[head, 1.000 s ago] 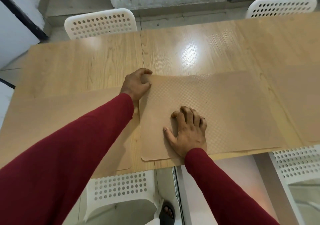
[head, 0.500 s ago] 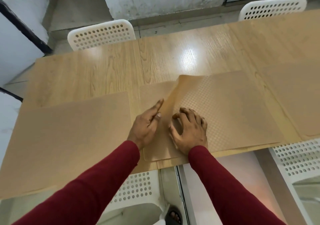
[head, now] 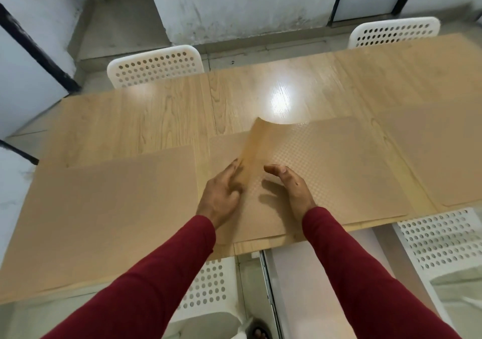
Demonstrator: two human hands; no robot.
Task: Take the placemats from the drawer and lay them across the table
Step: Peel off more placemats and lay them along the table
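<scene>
The left hand (head: 221, 195) pinches the raised left edge of the tan checker-textured middle placemat (head: 326, 166), which lies near the pale wooden table's (head: 156, 119) front edge; the right hand (head: 292, 187) hovers released above it, fingers curled.

tan placemats flat on table: left placemat (head: 104, 208), right placemat (head: 438, 150), middle placemat (head: 326, 177) left edge curled up

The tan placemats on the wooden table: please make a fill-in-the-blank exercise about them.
1. The left edge of the middle tan placemat is curled ___ off the light wooden table.
2. The sleeves are dark ___.
3. The left hand touches the ___ placemat.
4. The perforated plastic chairs are ___.

Missing words: up; red; middle; white
</scene>
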